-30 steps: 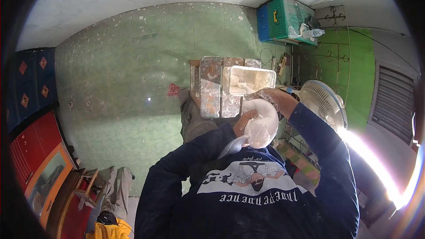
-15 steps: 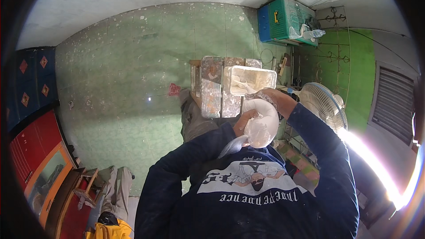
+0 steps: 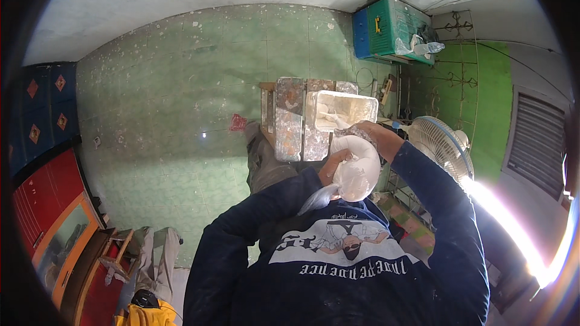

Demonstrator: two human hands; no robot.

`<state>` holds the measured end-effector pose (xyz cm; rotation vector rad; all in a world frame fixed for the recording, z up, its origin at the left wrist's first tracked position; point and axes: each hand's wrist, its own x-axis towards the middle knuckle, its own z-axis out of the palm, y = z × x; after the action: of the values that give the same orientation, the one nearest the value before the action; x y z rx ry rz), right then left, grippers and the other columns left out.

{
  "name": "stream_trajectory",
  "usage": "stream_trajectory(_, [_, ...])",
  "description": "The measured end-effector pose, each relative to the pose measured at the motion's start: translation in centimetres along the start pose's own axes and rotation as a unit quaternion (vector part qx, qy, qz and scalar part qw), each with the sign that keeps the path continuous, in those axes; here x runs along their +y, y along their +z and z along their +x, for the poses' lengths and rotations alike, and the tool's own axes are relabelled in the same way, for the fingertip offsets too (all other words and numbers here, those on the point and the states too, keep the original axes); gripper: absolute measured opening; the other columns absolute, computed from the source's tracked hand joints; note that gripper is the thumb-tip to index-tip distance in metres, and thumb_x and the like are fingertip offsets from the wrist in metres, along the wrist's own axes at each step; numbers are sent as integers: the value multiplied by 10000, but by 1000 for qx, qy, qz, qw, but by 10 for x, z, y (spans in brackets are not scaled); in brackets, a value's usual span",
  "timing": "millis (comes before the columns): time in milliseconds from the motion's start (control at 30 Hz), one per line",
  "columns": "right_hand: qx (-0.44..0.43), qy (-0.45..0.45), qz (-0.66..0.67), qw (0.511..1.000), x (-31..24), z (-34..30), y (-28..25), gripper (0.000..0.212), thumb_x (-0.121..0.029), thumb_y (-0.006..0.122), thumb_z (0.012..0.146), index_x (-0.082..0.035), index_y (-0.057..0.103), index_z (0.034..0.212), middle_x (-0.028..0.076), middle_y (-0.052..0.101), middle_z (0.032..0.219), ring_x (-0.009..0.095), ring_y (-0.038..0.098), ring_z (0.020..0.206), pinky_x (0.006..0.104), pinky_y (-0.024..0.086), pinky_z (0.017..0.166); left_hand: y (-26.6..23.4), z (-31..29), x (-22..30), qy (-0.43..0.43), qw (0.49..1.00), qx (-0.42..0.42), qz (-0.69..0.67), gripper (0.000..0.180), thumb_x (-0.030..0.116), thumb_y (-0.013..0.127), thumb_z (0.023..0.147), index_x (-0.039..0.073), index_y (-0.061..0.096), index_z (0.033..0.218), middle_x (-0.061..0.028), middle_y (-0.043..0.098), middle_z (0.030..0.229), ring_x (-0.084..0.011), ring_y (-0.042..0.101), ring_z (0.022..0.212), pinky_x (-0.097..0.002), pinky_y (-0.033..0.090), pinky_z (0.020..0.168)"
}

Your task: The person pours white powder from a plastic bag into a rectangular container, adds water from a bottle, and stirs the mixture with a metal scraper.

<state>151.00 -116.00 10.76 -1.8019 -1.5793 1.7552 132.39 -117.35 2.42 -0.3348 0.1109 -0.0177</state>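
Bag: white, plump and bent in a curve, the bag (image 3: 360, 175) is held in front of the chest, its twisted tail hanging toward the left sleeve; probably cradled in two hands because it is soft and would sag.
Left hand (image 3: 336, 166): fingers grasping the bag's left inner side, seemingly to bear its weight.
Right hand (image 3: 370, 135): fingers wrapped about the bag's far end, near the tub's near edge, likely steering that end; fingertips partly hidden.
Tub (image 3: 360, 98): open, pale, standing on the bench (image 3: 289, 98), presumably for easy reach; pale lumps inside, too blurred to identify.
Shirt (image 3: 417, 293): white ornate lettering and a printed figure, upside down from here.
Chest (image 3: 377, 39): green and blue; no legible label.
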Motion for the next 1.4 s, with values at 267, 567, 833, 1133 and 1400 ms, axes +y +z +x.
stream_trajectory(267, [-40, 2, 9, 999, 16, 13, 5, 288, 3, 584, 789, -27, 636, 1070, 127, 647, 995, 211, 619, 930, 308, 469, 841, 5, 2, 0, 33, 996, 73, 37, 395, 360, 478, 905, 101, 543, 1197, -80, 647, 1042, -182, 651, 858, -333, 555, 710])
stream_trajectory(567, [-51, 29, 56, 997, 40, 21, 7, 229, -23, 609, 782, -30, 652, 1007, 119, 666, 975, 175, 640, 854, 306, 499, 744, 9, -1, 2, 4, 996, 93, 10, 395, 348, 526, 871, 91, 555, 1171, -84, 650, 1004, -190, 653, 833, -326, 555, 692])
stream_trajectory(833, [-20, 79, 366, 927, 46, 21, 18, 308, -71, 595, 816, -24, 608, 1119, 88, 648, 1052, 176, 622, 923, 296, 491, 827, 7, 1, 5, 7, 994, 98, 53, 400, 341, 531, 871, 77, 550, 1170, -83, 644, 1010, -187, 647, 856, -319, 542, 737])
stream_trajectory(1133, [-100, -4, 93, 991, 43, 23, 13, 314, -52, 598, 798, -23, 627, 1110, 112, 655, 1057, 184, 615, 958, 303, 472, 867, 4, 0, 7, 20, 984, 110, 138, 403, 322, 533, 874, 53, 537, 1175, -82, 633, 1030, -181, 632, 904, -306, 512, 815])
stream_trajectory(1400, [-49, 121, 92, 987, 49, 29, 26, 224, -153, 642, 817, -15, 658, 993, 74, 669, 911, 155, 635, 772, 290, 515, 687, 6, 1, 7, 50, 993, 100, 47, 449, 395, 428, 938, 44, 515, 1204, -106, 602, 1104, -211, 598, 1002, -343, 473, 908])
